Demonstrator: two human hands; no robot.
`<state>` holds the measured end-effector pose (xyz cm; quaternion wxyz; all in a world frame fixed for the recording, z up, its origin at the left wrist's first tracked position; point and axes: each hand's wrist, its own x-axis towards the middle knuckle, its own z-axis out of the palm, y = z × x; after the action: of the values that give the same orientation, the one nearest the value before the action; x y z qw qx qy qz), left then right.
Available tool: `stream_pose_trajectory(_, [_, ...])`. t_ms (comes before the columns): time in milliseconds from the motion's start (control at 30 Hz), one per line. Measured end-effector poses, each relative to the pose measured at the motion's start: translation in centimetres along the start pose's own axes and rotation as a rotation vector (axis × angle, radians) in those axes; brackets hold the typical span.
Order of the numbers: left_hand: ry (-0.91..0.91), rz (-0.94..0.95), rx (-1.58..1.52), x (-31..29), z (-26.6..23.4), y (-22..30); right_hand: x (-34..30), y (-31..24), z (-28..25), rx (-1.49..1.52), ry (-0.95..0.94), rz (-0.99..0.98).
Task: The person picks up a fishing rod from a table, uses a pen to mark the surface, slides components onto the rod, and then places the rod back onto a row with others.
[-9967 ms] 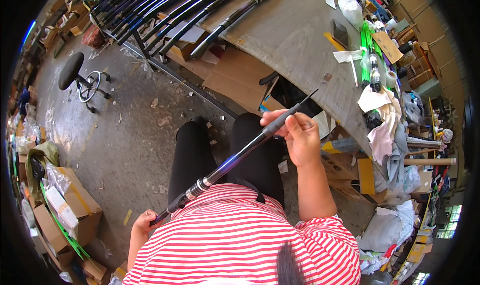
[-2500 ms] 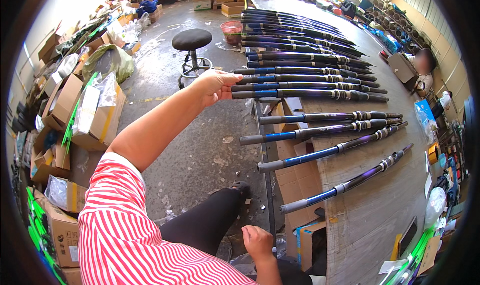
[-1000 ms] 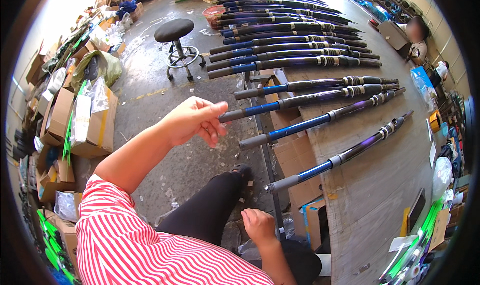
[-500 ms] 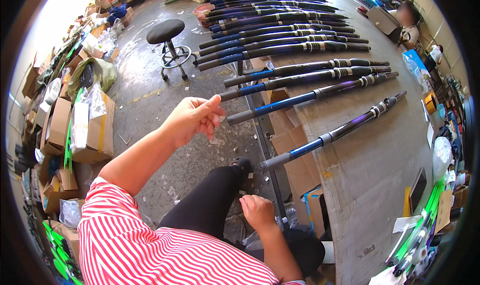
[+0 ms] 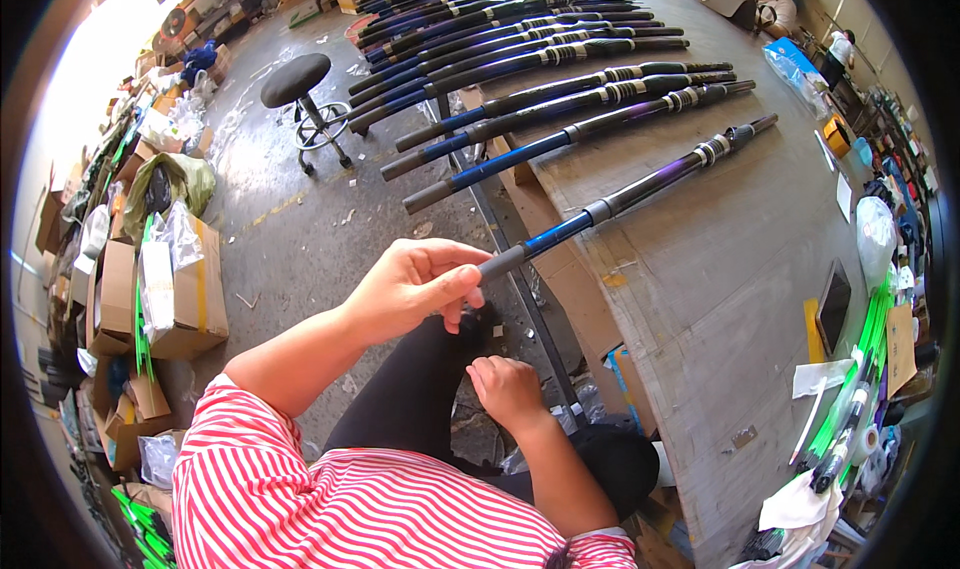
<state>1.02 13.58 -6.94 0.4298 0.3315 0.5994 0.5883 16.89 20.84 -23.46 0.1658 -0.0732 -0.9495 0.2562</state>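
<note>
The left hand [image 5: 425, 284] touches the nearest rod [image 5: 628, 198] at its grey end [image 5: 504, 260]; whether it grips is unclear. Just below that hand, the right hand [image 5: 508, 391] makes a loose fist.

Nearest rod [image 5: 640, 189]: slender and round, with a matte grey end piece, a glossy blue section, a grey collar, a black tube with a purple sheen, and pale metallic rings toward the narrower far end. It lies aslant on the desk [image 5: 720, 299], the grey end and much of the blue section projecting beyond the edge. Similar rods [image 5: 620, 117] lie in a row farther up, apart from it
</note>
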Motion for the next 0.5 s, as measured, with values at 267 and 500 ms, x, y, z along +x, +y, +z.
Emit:
stream_pose_trajectory(267, [0.036, 0.021, -0.024, 0.6, 1.5, -0.2, -0.5, 0.1, -0.4, -0.007, 0.012, 0.013])
stream_pose_trajectory(500, [0.139, 0.083, 0.022, 0.6, 0.9, -0.5, -0.9, -0.1, -0.8, -0.013, 0.025, -0.005])
